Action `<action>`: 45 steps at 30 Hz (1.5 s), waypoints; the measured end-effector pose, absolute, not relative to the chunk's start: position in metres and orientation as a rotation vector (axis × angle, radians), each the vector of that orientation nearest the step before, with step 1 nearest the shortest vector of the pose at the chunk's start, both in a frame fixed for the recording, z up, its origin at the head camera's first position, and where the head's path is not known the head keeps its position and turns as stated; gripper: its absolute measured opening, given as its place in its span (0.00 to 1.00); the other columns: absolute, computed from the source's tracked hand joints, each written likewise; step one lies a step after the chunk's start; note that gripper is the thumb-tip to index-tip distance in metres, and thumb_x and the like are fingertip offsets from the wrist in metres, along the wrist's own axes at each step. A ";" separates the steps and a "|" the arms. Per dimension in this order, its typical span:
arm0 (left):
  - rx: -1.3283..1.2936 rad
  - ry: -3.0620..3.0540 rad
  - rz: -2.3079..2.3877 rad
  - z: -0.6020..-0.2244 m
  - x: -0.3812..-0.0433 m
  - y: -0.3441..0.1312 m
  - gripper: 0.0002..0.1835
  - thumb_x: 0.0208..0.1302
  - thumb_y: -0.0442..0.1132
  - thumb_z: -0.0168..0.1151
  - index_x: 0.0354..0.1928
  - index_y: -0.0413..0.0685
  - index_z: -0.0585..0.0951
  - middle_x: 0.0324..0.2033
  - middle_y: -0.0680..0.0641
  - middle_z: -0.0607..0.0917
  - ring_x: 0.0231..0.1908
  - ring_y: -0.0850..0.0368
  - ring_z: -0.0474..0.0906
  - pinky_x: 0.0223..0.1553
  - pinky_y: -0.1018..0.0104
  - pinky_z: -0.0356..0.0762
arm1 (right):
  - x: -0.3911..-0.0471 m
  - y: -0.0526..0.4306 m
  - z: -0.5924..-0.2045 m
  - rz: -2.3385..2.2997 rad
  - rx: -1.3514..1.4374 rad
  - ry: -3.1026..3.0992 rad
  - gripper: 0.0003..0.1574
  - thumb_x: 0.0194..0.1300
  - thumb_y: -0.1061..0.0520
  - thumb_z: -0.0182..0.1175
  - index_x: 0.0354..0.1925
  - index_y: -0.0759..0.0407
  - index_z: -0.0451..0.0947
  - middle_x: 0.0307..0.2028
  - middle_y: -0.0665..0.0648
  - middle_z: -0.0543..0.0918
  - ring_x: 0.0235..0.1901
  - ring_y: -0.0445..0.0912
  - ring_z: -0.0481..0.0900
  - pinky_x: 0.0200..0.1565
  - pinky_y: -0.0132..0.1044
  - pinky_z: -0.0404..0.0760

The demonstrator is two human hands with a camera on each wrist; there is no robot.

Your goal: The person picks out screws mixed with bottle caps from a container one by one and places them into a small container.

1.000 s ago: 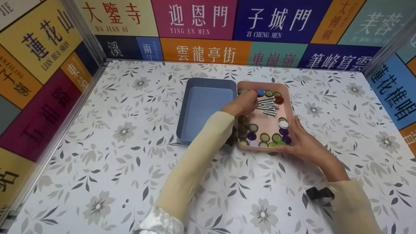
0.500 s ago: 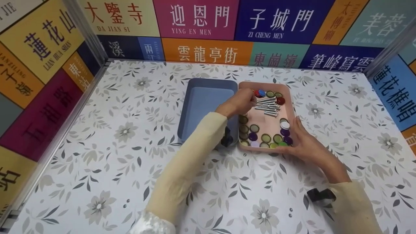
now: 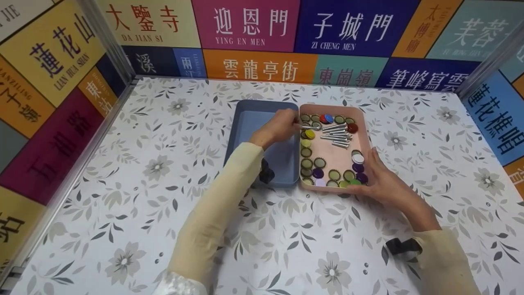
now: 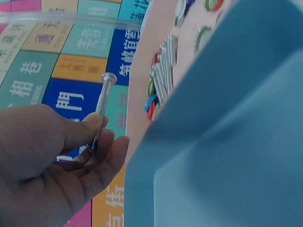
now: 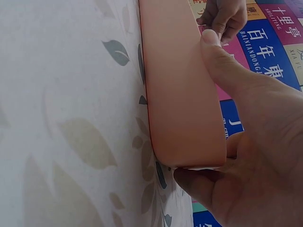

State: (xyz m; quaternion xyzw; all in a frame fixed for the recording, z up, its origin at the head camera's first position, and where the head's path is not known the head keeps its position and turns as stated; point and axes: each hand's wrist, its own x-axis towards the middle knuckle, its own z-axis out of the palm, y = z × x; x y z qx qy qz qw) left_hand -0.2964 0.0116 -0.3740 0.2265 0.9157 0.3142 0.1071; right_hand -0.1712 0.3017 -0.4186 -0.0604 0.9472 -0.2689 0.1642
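1. Two trays stand side by side on the flowered table (image 3: 155,229): the blue tray (image 3: 256,127) on your left, the pink tray (image 3: 332,157) on your right.
2. One screw (image 4: 100,106) is in your left hand (image 3: 280,125), pinched between thumb and fingertips, its flat head jutting clear of them. The head view puts it across the far part of the trays' shared edge, pointing over the pink tray.
3. Several more screws (image 3: 336,135) lie bunched in the pink tray's far half, nearly parallel; they overlap too closely for you to count exactly.
4. More than twenty caps (image 3: 306,152) line the pink tray's sides, some overlapping. Among them you can pick out three purple (image 3: 318,173), one blue (image 3: 329,118), one white (image 3: 358,158), and one yellow cap (image 3: 310,134) near your left hand.
5. Your right hand (image 3: 387,180) holds the pink tray's near right corner, thumb on the near wall and fingers along the right wall, spread just as far as the corner requires.
6. Sign panels (image 3: 344,24) in Chinese characters, many with Latin lettering, rise behind the table and along both sides.
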 end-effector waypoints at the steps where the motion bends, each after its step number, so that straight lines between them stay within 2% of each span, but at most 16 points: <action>1: 0.655 2.697 0.930 -0.375 -0.297 0.009 0.13 0.76 0.33 0.50 0.44 0.36 0.84 0.37 0.43 0.83 0.30 0.58 0.69 0.36 0.66 0.67 | -0.171 0.302 -0.419 -0.765 -0.173 2.701 0.83 0.52 0.24 0.67 0.78 0.49 0.21 0.78 0.62 0.20 0.75 0.75 0.36 0.71 0.70 0.44; 5: 0.608 2.684 0.957 -0.379 -0.300 0.000 0.13 0.76 0.34 0.51 0.48 0.35 0.84 0.45 0.37 0.86 0.32 0.57 0.70 0.36 0.65 0.67 | -0.171 0.303 -0.420 -0.765 -0.165 2.700 0.85 0.50 0.22 0.66 0.77 0.49 0.19 0.77 0.61 0.20 0.75 0.74 0.35 0.72 0.69 0.43; 10: 0.574 2.699 0.970 -0.384 -0.307 -0.010 0.13 0.75 0.35 0.53 0.50 0.36 0.84 0.47 0.39 0.86 0.35 0.56 0.73 0.38 0.65 0.70 | -0.171 0.303 -0.421 -0.759 -0.179 2.705 0.85 0.51 0.22 0.66 0.77 0.51 0.18 0.77 0.61 0.19 0.75 0.74 0.34 0.72 0.69 0.43; 14: 0.533 2.726 0.969 -0.387 -0.312 -0.020 0.13 0.75 0.35 0.54 0.51 0.38 0.84 0.48 0.40 0.86 0.42 0.53 0.80 0.45 0.62 0.77 | -0.171 0.303 -0.420 -0.760 -0.177 2.704 0.85 0.51 0.22 0.65 0.76 0.52 0.17 0.77 0.61 0.19 0.75 0.74 0.34 0.72 0.68 0.43; 19: 0.499 2.737 0.963 -0.388 -0.319 -0.032 0.14 0.75 0.36 0.54 0.53 0.37 0.83 0.51 0.40 0.85 0.51 0.48 0.81 0.55 0.56 0.78 | -0.171 0.302 -0.419 -0.768 -0.167 2.702 0.86 0.50 0.21 0.66 0.76 0.51 0.16 0.77 0.61 0.19 0.75 0.73 0.34 0.72 0.68 0.43; 27: 0.437 2.723 0.972 -0.390 -0.328 -0.047 0.12 0.75 0.37 0.55 0.52 0.40 0.83 0.49 0.42 0.85 0.44 0.54 0.78 0.50 0.59 0.77 | -0.171 0.302 -0.419 -0.752 -0.175 2.702 0.85 0.51 0.21 0.65 0.76 0.51 0.16 0.77 0.61 0.19 0.75 0.74 0.35 0.72 0.69 0.44; 38: 0.335 2.758 0.943 -0.390 -0.337 -0.059 0.11 0.73 0.36 0.56 0.50 0.41 0.84 0.47 0.42 0.86 0.43 0.53 0.78 0.48 0.60 0.77 | -0.173 0.301 -0.418 -0.737 -0.155 2.694 0.86 0.49 0.19 0.64 0.76 0.47 0.15 0.77 0.58 0.17 0.75 0.74 0.35 0.71 0.69 0.44; 45: 0.196 2.734 0.962 -0.394 -0.342 -0.065 0.11 0.73 0.36 0.56 0.51 0.42 0.83 0.49 0.43 0.84 0.46 0.53 0.78 0.54 0.58 0.77 | -0.172 0.301 -0.419 -0.740 -0.154 2.693 0.85 0.48 0.18 0.63 0.76 0.45 0.17 0.77 0.59 0.18 0.74 0.76 0.36 0.71 0.69 0.45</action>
